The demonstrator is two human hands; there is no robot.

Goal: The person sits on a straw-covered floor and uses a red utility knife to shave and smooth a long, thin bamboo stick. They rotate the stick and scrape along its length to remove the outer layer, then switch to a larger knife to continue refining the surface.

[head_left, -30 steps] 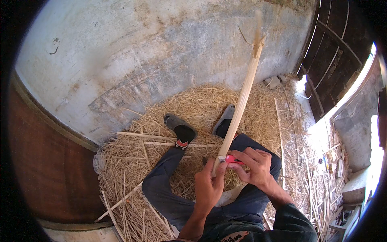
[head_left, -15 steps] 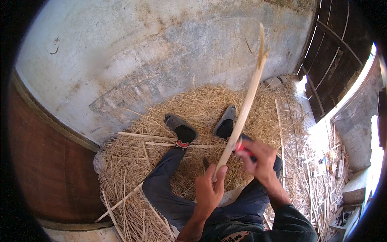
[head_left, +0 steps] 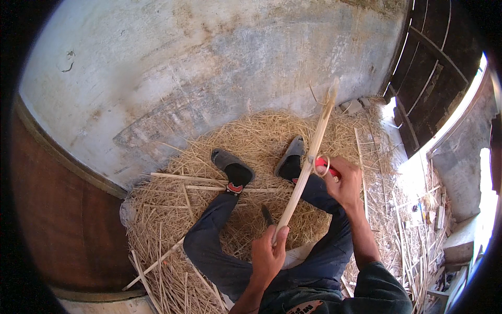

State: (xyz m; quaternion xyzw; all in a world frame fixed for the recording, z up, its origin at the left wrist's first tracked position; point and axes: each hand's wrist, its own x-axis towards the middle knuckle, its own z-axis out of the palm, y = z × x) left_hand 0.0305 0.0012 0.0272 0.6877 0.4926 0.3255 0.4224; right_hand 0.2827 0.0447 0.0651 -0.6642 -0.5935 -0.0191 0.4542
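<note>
My left hand (head_left: 268, 253) is closed round the near end of a pale bamboo strip (head_left: 298, 194), thumb on top. The strip slants away to the upper right and ends in a split, frayed tip. My right hand (head_left: 342, 180) grips a red-handled cutting tool (head_left: 325, 166), whose grey front part meets the strip a little past its middle. A thin curled shaving (head_left: 328, 164) loops beside that hand. Next to my left fingers a dark blade (head_left: 267, 215) points up; whether the hand holds it or it lies below is unclear.
Straw-like shavings (head_left: 261, 125) cover the floor around my shoes. Several pale strips (head_left: 162, 257) lie at the left, with others at the right. Ahead rises a stained wall (head_left: 209, 78). A brown panel (head_left: 68, 204) stands left, a dark slatted door (head_left: 431, 68) right.
The strip has been drawn toward me, its tip now lower. My right hand and the tool have moved up along it, and a curled shaving shows beside them.
</note>
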